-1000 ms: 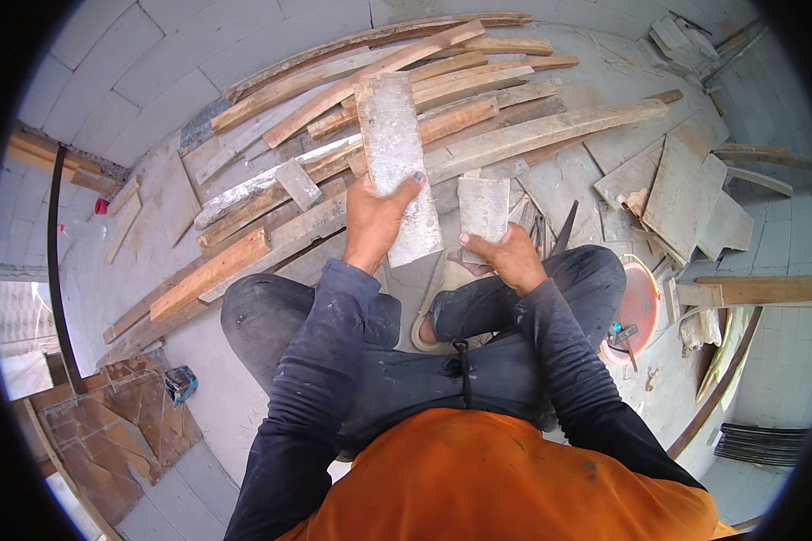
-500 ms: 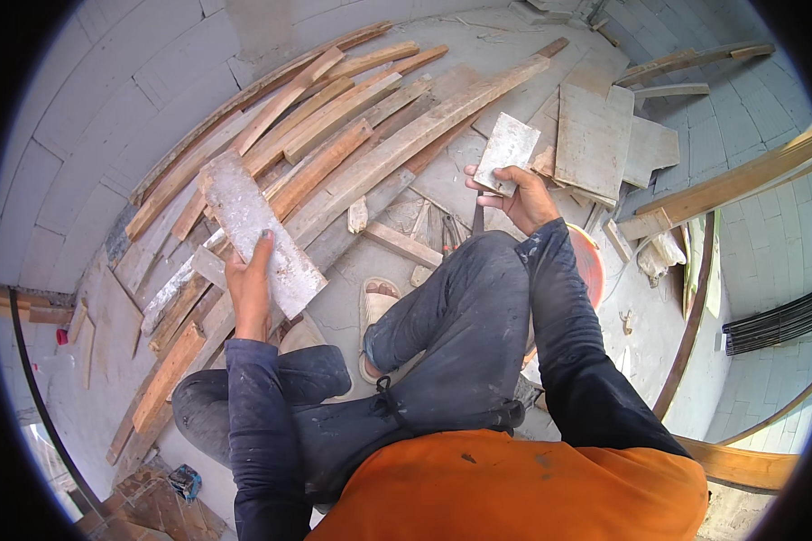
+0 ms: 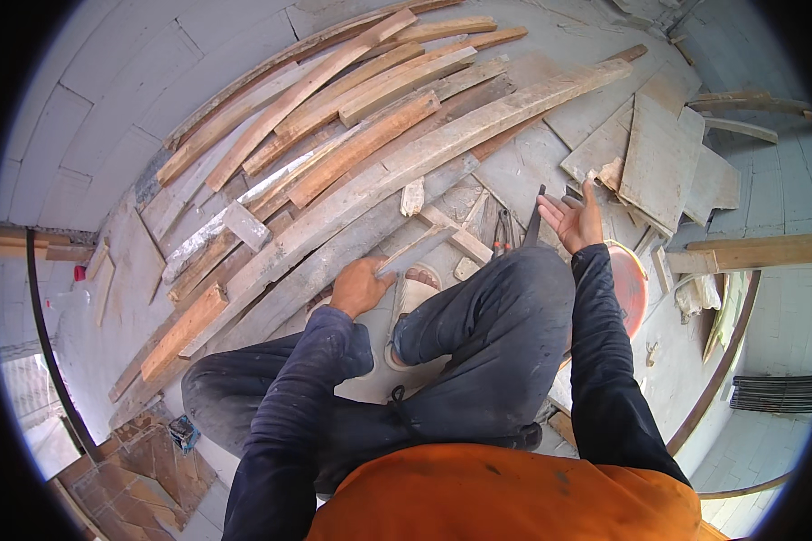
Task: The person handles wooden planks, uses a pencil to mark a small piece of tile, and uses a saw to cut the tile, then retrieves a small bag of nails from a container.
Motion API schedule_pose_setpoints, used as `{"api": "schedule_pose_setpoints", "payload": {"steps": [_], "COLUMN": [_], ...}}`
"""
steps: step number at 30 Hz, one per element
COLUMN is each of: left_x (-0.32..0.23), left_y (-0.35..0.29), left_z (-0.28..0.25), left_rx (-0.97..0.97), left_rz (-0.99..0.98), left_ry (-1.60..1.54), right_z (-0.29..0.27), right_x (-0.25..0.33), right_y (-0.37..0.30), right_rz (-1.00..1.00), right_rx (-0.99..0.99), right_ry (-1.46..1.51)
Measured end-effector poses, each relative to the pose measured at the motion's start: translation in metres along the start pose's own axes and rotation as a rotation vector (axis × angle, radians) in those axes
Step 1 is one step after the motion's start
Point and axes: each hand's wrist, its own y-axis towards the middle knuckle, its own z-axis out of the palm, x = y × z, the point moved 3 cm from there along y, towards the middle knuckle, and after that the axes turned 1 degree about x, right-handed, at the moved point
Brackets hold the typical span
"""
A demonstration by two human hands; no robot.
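Grey slab (image 3: 417,252) gripped by left hand (image 3: 359,287), edge-on; right hand (image 3: 576,216) open, empty.

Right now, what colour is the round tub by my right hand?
Orange-red: the round tub shows beside the knee below the open right hand, best in the head view.

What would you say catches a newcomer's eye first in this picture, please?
The fan of long weathered planks spread over the pale floor, upper left, strikes first. Below it, the left hand grips a flat grey slab just above a sandalled foot, while the right hand hangs open and empty near some tools. An orange bucket peeks out at the right, beside the dark trouser leg.
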Motion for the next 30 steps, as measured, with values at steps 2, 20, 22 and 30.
{"api": "schedule_pose_setpoints", "payload": {"steps": [2, 20, 22, 30], "left_x": [0.001, 0.108, 0.11, 0.099], "left_y": [0.006, 0.08, 0.08, 0.07], "left_z": [0.004, -0.087, -0.087, -0.083], "left_rx": [-0.014, -0.354, -0.298, -0.413], "left_rz": [0.095, -0.311, -0.319, -0.284], "left_ry": [0.039, -0.863, -0.842, -0.836], "right_z": [0.038, 0.225, 0.221, 0.233], "right_x": [-0.017, -0.077, -0.078, -0.095], "right_y": [0.016, 0.124, 0.129, 0.126], "right_rz": [-0.092, -0.732, -0.793, -0.938], "right_rx": [0.136, 0.94, 0.947, 1.043], "right_ry": [-0.52, -2.505, -2.494, -2.55]}}
